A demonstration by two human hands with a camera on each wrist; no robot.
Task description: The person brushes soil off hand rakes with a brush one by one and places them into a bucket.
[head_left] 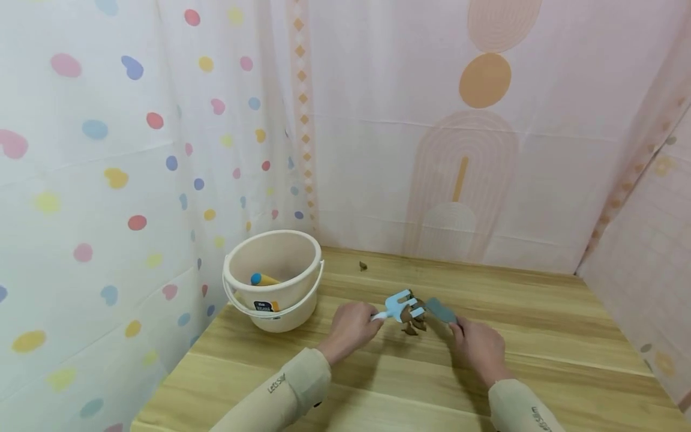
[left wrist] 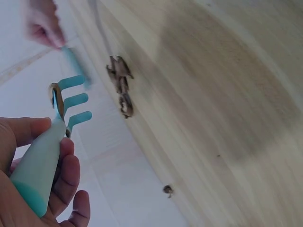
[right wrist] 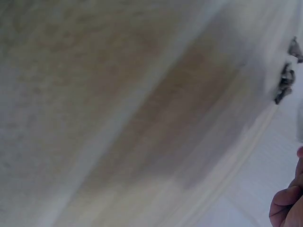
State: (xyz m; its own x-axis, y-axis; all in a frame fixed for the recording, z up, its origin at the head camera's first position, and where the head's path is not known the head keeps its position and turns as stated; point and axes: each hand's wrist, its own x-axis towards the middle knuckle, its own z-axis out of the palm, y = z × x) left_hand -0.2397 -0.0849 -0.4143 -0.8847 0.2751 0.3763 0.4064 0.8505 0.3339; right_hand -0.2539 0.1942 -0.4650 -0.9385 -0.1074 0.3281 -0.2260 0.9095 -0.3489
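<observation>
My left hand (head_left: 351,329) grips the thick handle of a light blue toy garden fork (head_left: 396,307). A brown curled piece (left wrist: 54,94) lies on the fork, behind its tines in the left wrist view. More brown dried pieces, like dry leaves (head_left: 411,330), are heaped on the wooden table just under and beyond the tines. My right hand (head_left: 482,349) holds a teal flat-bladed tool (head_left: 441,310) by its handle, the blade pointing toward the heap from the right. In the right wrist view only some fingers (right wrist: 286,201) show at the edge.
A cream bucket (head_left: 272,309) with a white handle stands at the table's left, a yellow object with a blue end (head_left: 264,279) inside it. One loose brown piece (head_left: 363,266) lies near the back edge of the table (head_left: 540,336). Patterned curtains (head_left: 367,180) hang close behind and at both sides.
</observation>
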